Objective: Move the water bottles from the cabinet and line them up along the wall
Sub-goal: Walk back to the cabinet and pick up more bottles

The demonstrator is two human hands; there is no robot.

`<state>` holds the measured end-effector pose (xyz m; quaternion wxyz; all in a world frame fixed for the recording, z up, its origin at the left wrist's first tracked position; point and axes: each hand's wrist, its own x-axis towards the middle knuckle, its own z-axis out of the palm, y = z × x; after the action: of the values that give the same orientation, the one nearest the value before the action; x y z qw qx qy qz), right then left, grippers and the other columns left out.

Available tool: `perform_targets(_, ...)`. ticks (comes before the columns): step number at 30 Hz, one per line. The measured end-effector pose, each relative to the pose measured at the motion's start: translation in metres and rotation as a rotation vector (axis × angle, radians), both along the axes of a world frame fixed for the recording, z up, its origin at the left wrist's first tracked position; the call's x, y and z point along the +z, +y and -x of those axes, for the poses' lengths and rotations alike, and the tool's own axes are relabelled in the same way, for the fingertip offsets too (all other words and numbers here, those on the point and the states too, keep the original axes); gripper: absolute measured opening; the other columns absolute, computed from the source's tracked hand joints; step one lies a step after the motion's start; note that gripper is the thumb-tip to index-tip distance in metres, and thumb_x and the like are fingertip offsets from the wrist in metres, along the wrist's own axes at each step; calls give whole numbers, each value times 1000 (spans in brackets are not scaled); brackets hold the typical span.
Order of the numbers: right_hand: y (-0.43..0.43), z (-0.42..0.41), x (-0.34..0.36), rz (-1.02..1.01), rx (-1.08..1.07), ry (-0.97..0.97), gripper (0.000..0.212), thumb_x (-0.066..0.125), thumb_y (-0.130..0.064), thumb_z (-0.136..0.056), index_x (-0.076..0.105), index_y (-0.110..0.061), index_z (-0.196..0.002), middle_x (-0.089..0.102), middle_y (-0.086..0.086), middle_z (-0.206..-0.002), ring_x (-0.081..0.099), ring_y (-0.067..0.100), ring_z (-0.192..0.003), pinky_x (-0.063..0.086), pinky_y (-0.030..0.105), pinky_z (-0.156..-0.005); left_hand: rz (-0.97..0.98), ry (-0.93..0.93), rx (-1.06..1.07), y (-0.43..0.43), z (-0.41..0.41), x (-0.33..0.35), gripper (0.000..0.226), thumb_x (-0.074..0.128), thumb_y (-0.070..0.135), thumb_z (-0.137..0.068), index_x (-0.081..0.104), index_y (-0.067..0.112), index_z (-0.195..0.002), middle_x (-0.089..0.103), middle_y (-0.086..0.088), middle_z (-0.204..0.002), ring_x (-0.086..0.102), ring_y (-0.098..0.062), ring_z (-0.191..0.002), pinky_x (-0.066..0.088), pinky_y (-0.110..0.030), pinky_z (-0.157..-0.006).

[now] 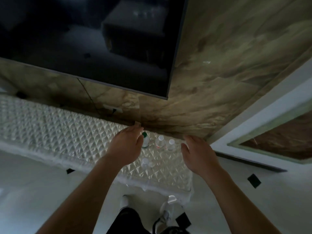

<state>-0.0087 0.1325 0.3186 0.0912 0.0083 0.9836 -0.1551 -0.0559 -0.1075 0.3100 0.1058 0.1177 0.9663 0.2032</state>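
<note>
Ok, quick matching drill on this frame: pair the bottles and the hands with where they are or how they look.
Things:
1. green-capped bottle
2. lone white-capped bottle
3. left hand
4. right hand

Descriptions:
A. open, empty, right of the row
B. stands apart, nearer the cabinet's front edge
C. left end of the row by the wall
D. open, next to the green cap

Pairs: 1-C, 2-B, 3-D, 4-A

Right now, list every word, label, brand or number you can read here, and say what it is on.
No text is readable.
White-capped bottle: red mark on the label, too blurred to read.
Green-capped bottle: no legible label.
Television: dark screen, no logo legible.
</note>
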Motion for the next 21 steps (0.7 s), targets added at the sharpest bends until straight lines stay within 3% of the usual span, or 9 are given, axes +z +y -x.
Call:
perform_targets(5, 9, 8, -26, 35, 29, -21, 32, 36, -37, -95, 54, -18, -112, 62, 3, -107, 57, 24, -99, 48, 37, -80, -9, -26, 29, 2, -9, -17, 42, 37, 30, -100, 45, 20, -140, 48, -1, -145, 45, -16, -133, 36, -34, -110)
perform_targets(10, 6, 11, -63, 95, 19, -101, 46, 37, -36, -98, 43, -16, -140, 52, 4, -139, 48, 21, -126, 40, 35, -102, -30, -87, 36, -3, -5, -52, 43, 36, 32, -100, 43, 21, -142, 46, 1, -147, 43, -15, -134, 36, -34, -109)
perform_targets(15, 0, 11, -106, 185, -6, -170, 51, 41, -37, -99, 34, -18, -146, 42, 1, -149, 39, 17, -135, 34, 33, -106, -107, -162, 18, -8, -6, -96, 44, 39, 35, -100, 40, 23, -143, 46, 2, -147, 45, -15, -132, 37, -31, -104)
perform_targets(21, 0, 22, -167, 253, -106, -185, 66, 53, -43, -93, 26, -22, -149, 35, -1, -153, 36, 17, -138, 33, 30, -105, -131, -262, -14, -12, -2, -156, 61, 44, 55, -93, 32, 28, -146, 41, 6, -150, 42, -14, -134, 37, -32, -105)
